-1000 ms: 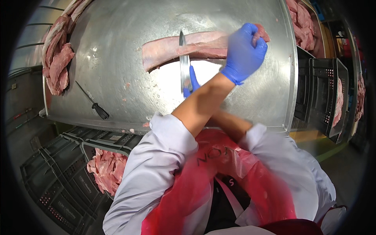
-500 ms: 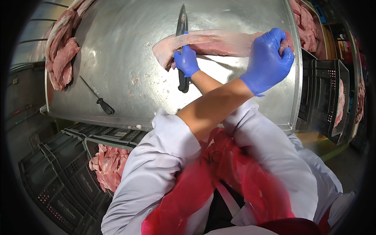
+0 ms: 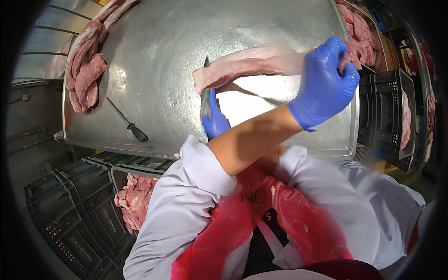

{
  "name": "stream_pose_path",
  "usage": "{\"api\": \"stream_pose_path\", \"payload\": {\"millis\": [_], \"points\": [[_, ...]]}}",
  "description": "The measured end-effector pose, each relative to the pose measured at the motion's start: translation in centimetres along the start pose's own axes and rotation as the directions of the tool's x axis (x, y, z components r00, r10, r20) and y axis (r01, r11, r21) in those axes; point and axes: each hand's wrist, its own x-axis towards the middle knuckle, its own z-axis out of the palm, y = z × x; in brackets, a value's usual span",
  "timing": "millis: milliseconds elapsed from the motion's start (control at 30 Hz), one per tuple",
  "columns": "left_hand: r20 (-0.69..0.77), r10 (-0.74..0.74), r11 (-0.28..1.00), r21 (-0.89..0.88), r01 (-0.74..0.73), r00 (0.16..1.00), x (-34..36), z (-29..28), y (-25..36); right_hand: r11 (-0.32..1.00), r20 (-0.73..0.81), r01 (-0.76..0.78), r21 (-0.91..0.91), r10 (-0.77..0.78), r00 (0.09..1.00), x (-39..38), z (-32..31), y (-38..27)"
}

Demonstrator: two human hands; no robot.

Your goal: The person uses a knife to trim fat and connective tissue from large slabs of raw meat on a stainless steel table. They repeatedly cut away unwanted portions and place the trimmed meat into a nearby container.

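Note:
My arms are crossed, the left forearm over the right. At the right side of the steel table [image 3: 154,65], my left hand [image 3: 326,79] in a blue glove is closed around the right end of a long strip of pink meat [image 3: 252,63]. The strip stretches leftward from it across the table. My right hand [image 3: 215,122], also blue-gloved and slightly blurred, grips a knife [image 3: 206,101] near the strip's left end. The knife's tip shows beyond the meat's far edge; the middle of the blade is hidden by the meat. The left forearm partly covers my right wrist.
Left on the table lie a thin steel rod with a black handle [image 3: 135,129] and a heap of long meat pieces [image 3: 88,74]. Dark crates [image 3: 79,205] stand at lower left, one holding meat trimmings [image 3: 135,200]. More meat [image 3: 359,32] and crates [image 3: 380,112] are at the right.
My right hand has drawn the knife toward me and a little left, so less blade shows beyond the meat. My left hand keeps its hold on the strip. The view has shifted slightly.

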Motion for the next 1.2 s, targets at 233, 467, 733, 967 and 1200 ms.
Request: {"api": "stream_pose_path", "payload": {"millis": [233,467,733,967,1200], "points": [[0.106,0.107,0.994,0.026,-0.110,0.989,2.6,4.3,5.3,0.927,-0.076,0.031,0.375,-0.003,0.997,-3.7,1.4,-0.7],[0.093,0.123,0.978,-0.182,-0.105,0.988,6.0,7.1,8.3,0.980,0.223,-0.064,0.188,0.021,0.975,-2.9,-5.2,-2.5],[0.197,-0.258,0.965,0.105,0.242,0.946,4.5,-4.0,8.7,0.970,0.452,-0.117,0.214,0.008,0.892,-17.0,-25.3,2.3],[0.373,-0.463,0.473,0.871,-0.132,0.804,-10.1,-26.9,-12.3,0.754,0.328,-0.441,0.487,0.310,0.893,-29.8,-38.4,6.7],[0.483,-0.441,0.451,0.848,-0.278,0.757,-9.7,-18.0,-15.1,0.826,-0.025,-0.438,0.353,0.477,0.879,-26.8,-36.8,8.1]]}}
